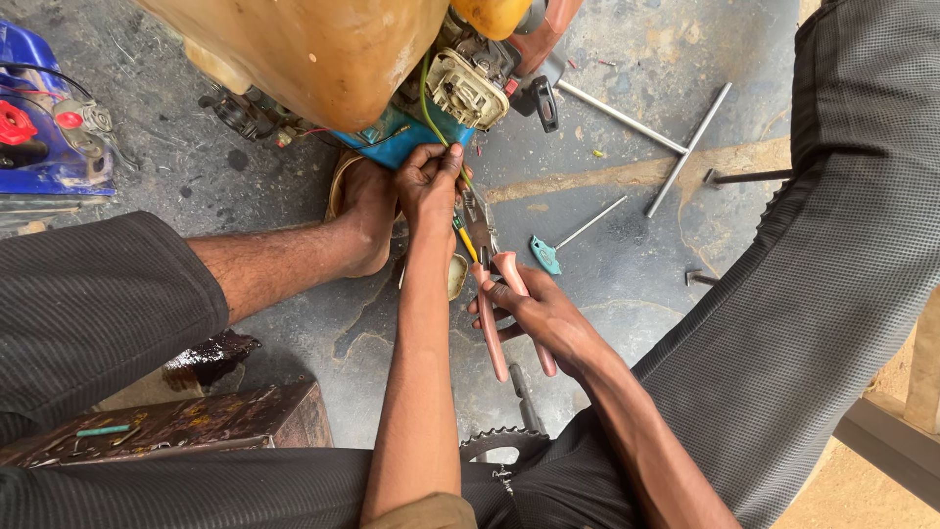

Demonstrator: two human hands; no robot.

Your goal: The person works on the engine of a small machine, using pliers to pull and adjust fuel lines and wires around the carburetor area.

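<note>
Pink-handled pliers (499, 294) in right hand (534, 313); jaws hidden behind left hand (429, 186).

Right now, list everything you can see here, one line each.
engine tank: one, yellow-orange, top centre, over the concrete floor
blue plate: one, under the tank
green wire: one, running down from the engine to the left hand
pliers: one, pink handles, centre
T-handle driver: one, teal grip, on the floor right of the pliers
metal T-bar: one, grey, upper right
blue machine: one, with a red cap, left edge
wooden box: one, brown, lower left
sprocket: one, toothed, bottom centre
foot: one, bare, below the tank
left hand: pinching the wire
right hand: gripping the pliers
</note>
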